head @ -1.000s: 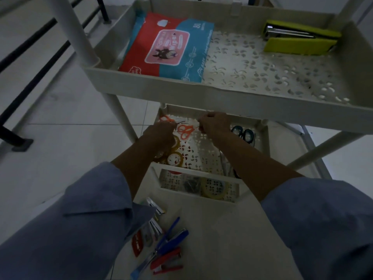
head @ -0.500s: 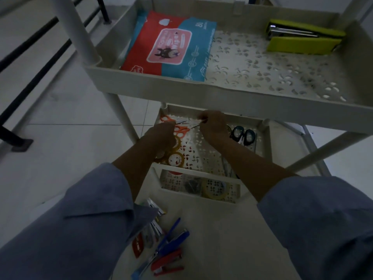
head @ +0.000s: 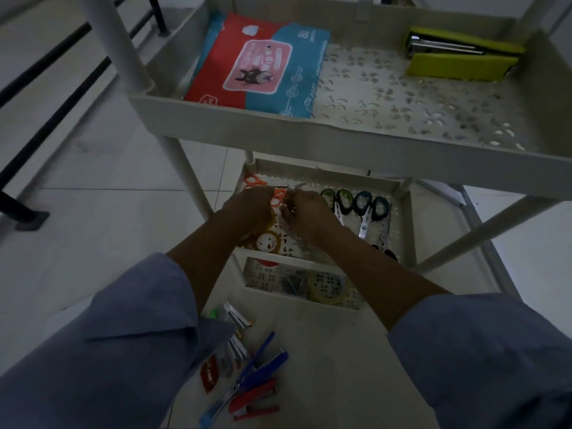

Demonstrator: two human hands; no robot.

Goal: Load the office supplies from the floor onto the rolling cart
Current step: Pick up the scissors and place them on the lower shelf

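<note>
Both my hands reach into the cream cart's middle shelf [head: 405,218]. My left hand [head: 247,207] is closed by the orange handles of a pair of orange scissors [head: 280,195]. My right hand [head: 306,212] pinches its metal blades, close against the left hand. Another orange handle [head: 253,180] lies at the shelf's back left. Two pairs of dark-handled scissors [head: 356,205] rest on the right. A tape roll [head: 267,241] lies under my left wrist. On the floor lie a blue stapler [head: 263,363], a red stapler [head: 252,400] and staple boxes [head: 236,317].
The top shelf [head: 278,134] holds a red-and-blue wipes pack [head: 260,63] and a green stapler [head: 461,57]. The bottom shelf [head: 297,300] holds a tape roll [head: 328,286] and dark clips [head: 291,283]. Cart posts [head: 185,178] flank my arms. Black railing bars [head: 52,119] run at left.
My hands have drawn together over the orange scissors. The right hand shifted left, uncovering the dark-handled scissors on the right of the shelf.
</note>
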